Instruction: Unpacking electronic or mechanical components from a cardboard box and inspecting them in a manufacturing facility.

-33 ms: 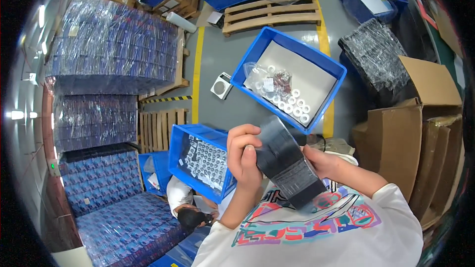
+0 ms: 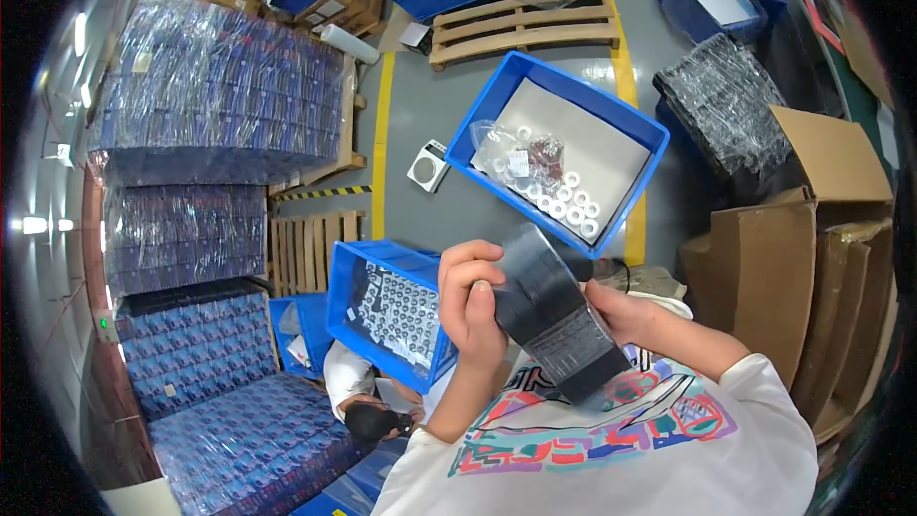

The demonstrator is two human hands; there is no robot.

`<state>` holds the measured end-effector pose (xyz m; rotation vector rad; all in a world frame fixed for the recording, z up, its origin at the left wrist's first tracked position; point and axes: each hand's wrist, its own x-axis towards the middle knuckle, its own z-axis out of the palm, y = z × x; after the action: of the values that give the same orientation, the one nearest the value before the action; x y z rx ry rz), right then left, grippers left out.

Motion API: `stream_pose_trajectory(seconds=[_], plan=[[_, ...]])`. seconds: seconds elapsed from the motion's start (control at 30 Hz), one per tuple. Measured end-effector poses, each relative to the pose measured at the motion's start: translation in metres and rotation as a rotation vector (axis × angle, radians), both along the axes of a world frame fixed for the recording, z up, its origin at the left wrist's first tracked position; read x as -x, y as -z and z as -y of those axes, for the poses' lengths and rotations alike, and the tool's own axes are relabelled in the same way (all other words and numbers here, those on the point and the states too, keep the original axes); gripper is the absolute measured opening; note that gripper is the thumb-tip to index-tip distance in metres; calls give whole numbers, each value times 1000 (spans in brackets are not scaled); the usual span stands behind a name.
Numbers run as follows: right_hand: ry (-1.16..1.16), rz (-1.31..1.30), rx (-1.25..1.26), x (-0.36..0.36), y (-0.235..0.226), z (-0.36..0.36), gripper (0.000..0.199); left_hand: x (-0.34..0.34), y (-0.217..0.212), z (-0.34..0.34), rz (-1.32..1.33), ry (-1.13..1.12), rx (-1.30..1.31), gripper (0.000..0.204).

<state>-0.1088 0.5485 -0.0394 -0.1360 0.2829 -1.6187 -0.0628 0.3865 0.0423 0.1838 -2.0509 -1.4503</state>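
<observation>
1. Just on the near side of the blue crate (image 2: 630, 193), before the wearer's white printed shirt (image 2: 611, 459), a black box (image 2: 540, 291) is held up between two bare hands.
2. The left hand (image 2: 470, 301) is raised nearly upright at the box's left side, wrist below, with its bent fingers (image 2: 466, 275) gripping that edge.
3. The right hand (image 2: 621, 313) comes in from the right with the forearm slanting, and meets the box's right edge; its fingers are mostly hidden behind the box, so I cannot tell how far they are closed.
4. The box is dark and slightly glossy, with a greyish sheen at the upper end and a patch of small, pale printing across the lower half, too fine to make out.
5. Its long axis runs aslant, from upper left to lower right: the upper end points toward the blue crate, the lower end toward the shirt.
6. Inside the blue crate, white rings (image 2: 574, 216) cluster near the closest wall, beside a clear plastic bag (image 2: 497, 148).
7. Left of the blue crate, a small white device (image 2: 428, 167) with a round grille rests on the floor; beyond it is a wooden pallet (image 2: 525, 31).
8. Down and left of the blue crate, a co-worker (image 2: 349, 382) is beside a second crate (image 2: 336, 287) filled with rows of small parts; down and right stands an open brown carton (image 2: 764, 268).
</observation>
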Motion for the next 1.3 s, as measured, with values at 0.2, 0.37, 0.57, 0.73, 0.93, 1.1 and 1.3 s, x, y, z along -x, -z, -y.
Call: stream_pose_trajectory(seconds=[0.2,0.37,0.57,0.73,0.93,1.1,1.3], plan=[[9,-4,13,0,9,-2,86,4,-1,-3,-3,-22,23,24],[-1,8,-53,6,-5,-10,89,10,3,-7,-53,26,-18,21],[9,-24,-30,8,2,-17,88,16,2,-9,-55,106,-46,14],[22,5,43,12,-1,-24,86,23,-5,-20,-23,83,-142,17],[33,-6,56,16,-3,-26,87,27,-11,-17,-16,126,91,23],[37,-18,72,17,-5,-24,85,24,-13,-20,-17,68,115,27],[50,-40,1,18,-8,-23,84,21,-15,-21,62,6,134,36]])
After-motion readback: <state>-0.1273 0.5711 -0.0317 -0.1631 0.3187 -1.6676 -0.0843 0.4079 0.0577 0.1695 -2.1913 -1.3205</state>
